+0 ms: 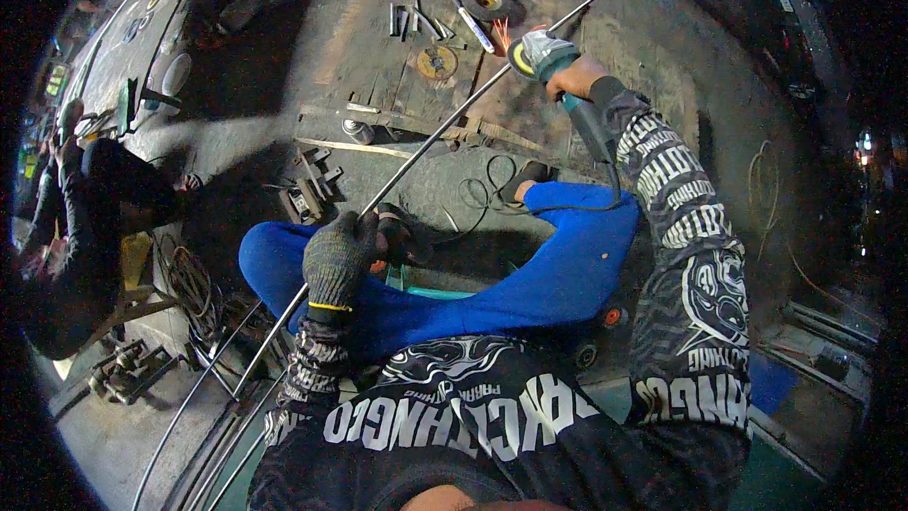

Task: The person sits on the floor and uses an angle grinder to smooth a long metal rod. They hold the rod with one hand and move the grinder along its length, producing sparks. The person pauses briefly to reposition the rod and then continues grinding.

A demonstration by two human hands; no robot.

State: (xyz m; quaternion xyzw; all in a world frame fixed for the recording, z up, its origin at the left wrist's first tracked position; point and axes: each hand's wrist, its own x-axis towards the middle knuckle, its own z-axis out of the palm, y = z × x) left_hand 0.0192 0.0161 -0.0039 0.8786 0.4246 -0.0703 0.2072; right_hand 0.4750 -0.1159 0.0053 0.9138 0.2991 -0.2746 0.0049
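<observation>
black shirt with white print [605,454] nearest, on a person seated low, knees spread, in blue trousers [577,246].

left hand [339,260]: in a grey knit glove with a yellow edge at the wrist; fingers closed round a long thin metal rod [435,138] near the left knee. rod runs slantwise: lower part past the left forearm, middle through the fist, far end out over wooden boards [388,85]. whether that end touches the boards, i cannot tell from where i stand.

right hand [579,79]: skin showing, sleeve down to the wrist; wrapped round the body of a teal angle grinder [591,128] with a grey head. fingers mostly hidden on the far side, grasp looks closed. yellow-faced disc [520,57] sits at the rod, well beyond the left fist; orange sparks [502,36] leave just beside it. black cord [615,191] trails from the tool over the right leg.

on the boards, near the disc: dark round wheel [489,4], white tube-shaped marker [476,26], short metal pieces [423,23], flat brownish disc [437,63].

nearer the legs: small can [357,131], metal fixture [307,185].

lower left: further thin rods [175,426], beside another metal fixture [132,374]. far left, well apart: second person in dark clothing [85,246], details too dim to read.
</observation>
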